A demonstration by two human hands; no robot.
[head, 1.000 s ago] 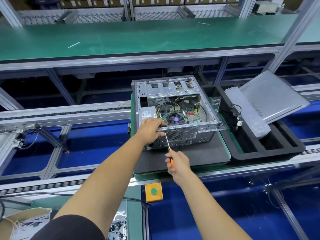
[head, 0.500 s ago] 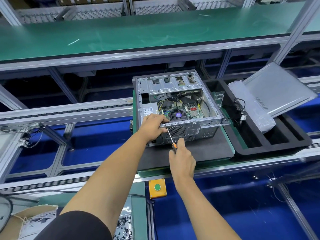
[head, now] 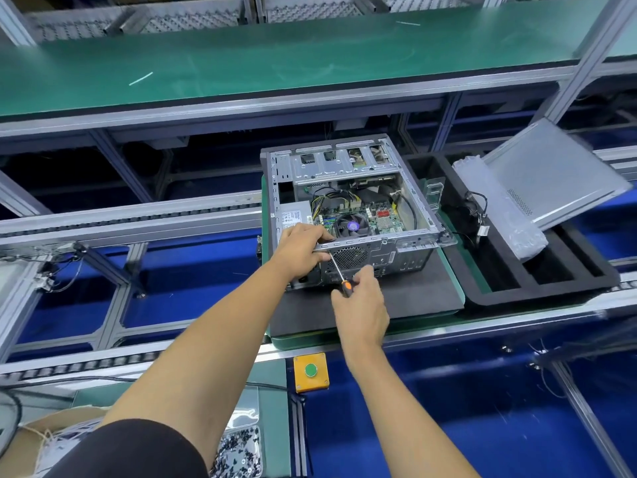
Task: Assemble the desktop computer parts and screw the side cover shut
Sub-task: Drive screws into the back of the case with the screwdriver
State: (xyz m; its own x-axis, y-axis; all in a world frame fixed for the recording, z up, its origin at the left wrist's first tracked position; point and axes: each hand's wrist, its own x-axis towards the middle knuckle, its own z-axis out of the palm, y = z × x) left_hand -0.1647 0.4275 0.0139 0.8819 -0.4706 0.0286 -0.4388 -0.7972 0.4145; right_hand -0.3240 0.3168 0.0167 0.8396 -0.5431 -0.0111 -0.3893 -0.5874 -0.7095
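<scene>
An open desktop computer case (head: pixel 406 236) lies on its side on a dark mat (head: pixel 420 298), motherboard and fan showing. My left hand (head: pixel 300 248) grips the case's near top rail at the rear left corner. My right hand (head: pixel 360 303) holds an orange-and-black screwdriver (head: pixel 339 274), its shaft slanting up to the rear panel just below my left fingers. The grey side cover (head: pixel 551 170) leans tilted on the black tray (head: pixel 537 291) at the right, apart from the case.
A bagged part (head: pixel 499 205) and a black cable (head: pixel 477 215) lie in the tray. A yellow box with a green button (head: pixel 311 371) sits on the near rail. Loose screws in a bag (head: pixel 241 453) lie bottom left. A green shelf (head: pixel 275 60) spans above.
My right hand has moved up and closer to the case's rear panel, raising the screwdriver against it. My left hand stays on the rail. The view has drifted slightly.
</scene>
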